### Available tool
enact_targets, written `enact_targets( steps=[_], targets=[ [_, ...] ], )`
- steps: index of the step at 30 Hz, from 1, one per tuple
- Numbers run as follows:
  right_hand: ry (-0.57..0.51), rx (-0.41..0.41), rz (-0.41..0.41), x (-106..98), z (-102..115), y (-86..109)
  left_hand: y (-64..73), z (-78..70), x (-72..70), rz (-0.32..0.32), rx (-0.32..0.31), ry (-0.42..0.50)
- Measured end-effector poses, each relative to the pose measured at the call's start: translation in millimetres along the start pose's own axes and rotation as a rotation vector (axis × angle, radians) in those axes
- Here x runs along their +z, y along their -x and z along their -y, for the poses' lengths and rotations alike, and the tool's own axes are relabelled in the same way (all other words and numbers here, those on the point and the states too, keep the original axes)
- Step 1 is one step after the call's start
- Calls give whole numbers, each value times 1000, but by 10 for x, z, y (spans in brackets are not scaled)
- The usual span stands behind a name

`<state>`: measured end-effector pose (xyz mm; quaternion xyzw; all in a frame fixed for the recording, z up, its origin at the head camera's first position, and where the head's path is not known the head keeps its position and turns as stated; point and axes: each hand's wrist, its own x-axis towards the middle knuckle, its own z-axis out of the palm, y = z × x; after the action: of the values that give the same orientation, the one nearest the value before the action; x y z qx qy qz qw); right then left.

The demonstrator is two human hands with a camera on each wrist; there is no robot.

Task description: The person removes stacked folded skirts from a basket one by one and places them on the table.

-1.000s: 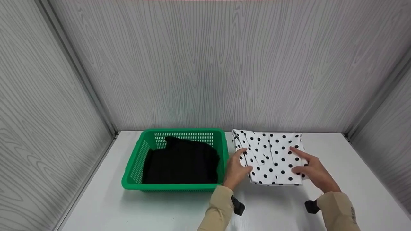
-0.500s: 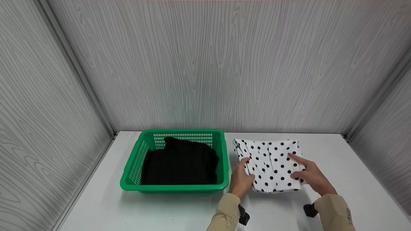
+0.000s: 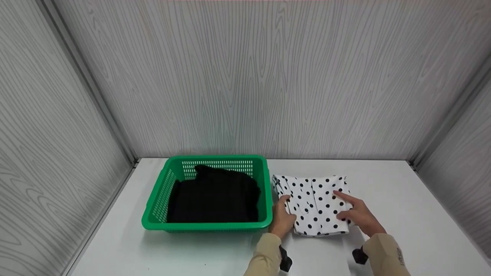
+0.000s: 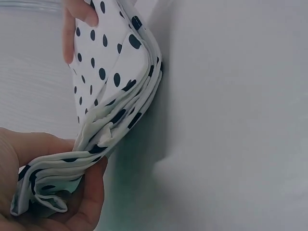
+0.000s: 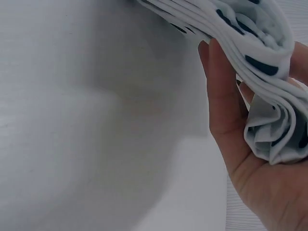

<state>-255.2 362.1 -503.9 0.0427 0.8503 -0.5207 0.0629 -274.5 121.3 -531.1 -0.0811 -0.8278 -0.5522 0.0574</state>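
Between both hands is a folded white cloth point(image 3: 320, 207) with black polka dots, right of the green basket in the head view. My left hand point(image 3: 282, 217) grips its left edge, thumb on top. In the left wrist view the left fingers point(image 4: 92, 192) curl under the stacked layers. On the opposite edge my right hand point(image 3: 360, 214) holds the cloth with thumb and index finger over the dotted top. The right wrist view shows right-hand fingers point(image 5: 224, 91) beneath the thick folds. A shadow shows under the cloth, which appears slightly raised off the table.
A green plastic basket point(image 3: 207, 226) with perforated sides stands left of the cloth, close to my left hand. Black fabric point(image 3: 215, 199) lies inside it. The white table point(image 3: 402, 214) is bounded by grey wood-patterned panels point(image 3: 245, 76) at the back and sides.
Both hands have brought the polka-dot cloth nearer to me, and lately a little to the left. Their hold on its two edges looks the same.
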Motion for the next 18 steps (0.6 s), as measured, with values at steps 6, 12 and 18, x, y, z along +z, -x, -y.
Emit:
enact_targets(
  steps=[6,12,18],
  targets=[
    [-2,23,-13,32,-92,-52,-11,116,29,0,-61,132],
    [32,25,-37,51,-196,-72,-69,144,35,-4,-101,104],
    [154,39,-134,97,-227,-84,-100,152,36,-9,-121,132]
  ],
)
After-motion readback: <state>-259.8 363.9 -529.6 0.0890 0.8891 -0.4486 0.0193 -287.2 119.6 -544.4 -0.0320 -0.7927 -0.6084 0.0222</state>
